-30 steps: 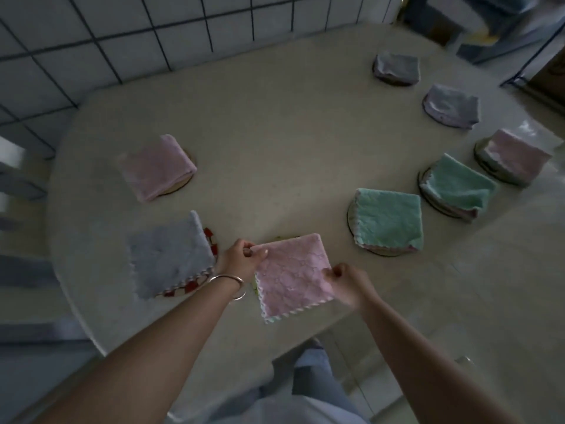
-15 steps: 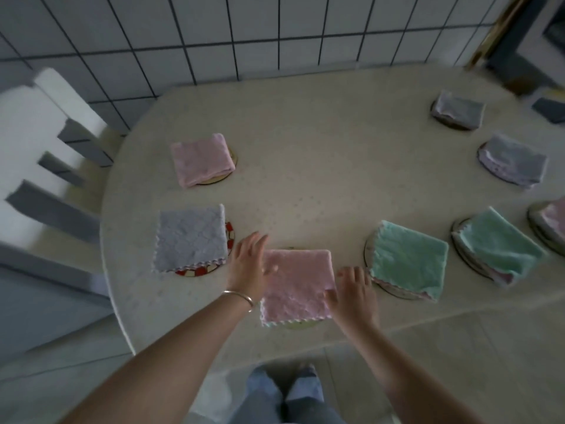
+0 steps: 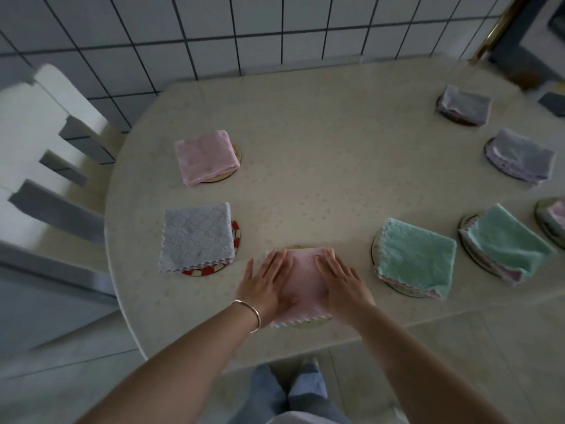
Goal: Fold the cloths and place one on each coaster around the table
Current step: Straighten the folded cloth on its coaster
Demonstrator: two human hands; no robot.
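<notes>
A folded pink cloth (image 3: 305, 280) lies on a coaster (image 3: 308, 324) at the table's near edge. My left hand (image 3: 264, 284) presses flat on its left side and my right hand (image 3: 344, 281) presses flat on its right side, fingers straight. Other folded cloths sit on coasters around the table: a grey one (image 3: 195, 238) on a red-patterned coaster (image 3: 235, 237), a pink one (image 3: 206, 157), two green ones (image 3: 417, 258) (image 3: 504, 243), two grey ones (image 3: 519, 156) (image 3: 464, 104), and a pink one (image 3: 558, 214) at the right edge.
The beige oval table (image 3: 321, 166) stands against a white tiled wall (image 3: 214, 32). A white chair (image 3: 46, 154) stands at the left. My legs (image 3: 287, 390) show below the near table edge on a tiled floor.
The pink cloth went from held by its corners to lying on the coaster. Both hands let go and moved onto it, now pressing it flat.
</notes>
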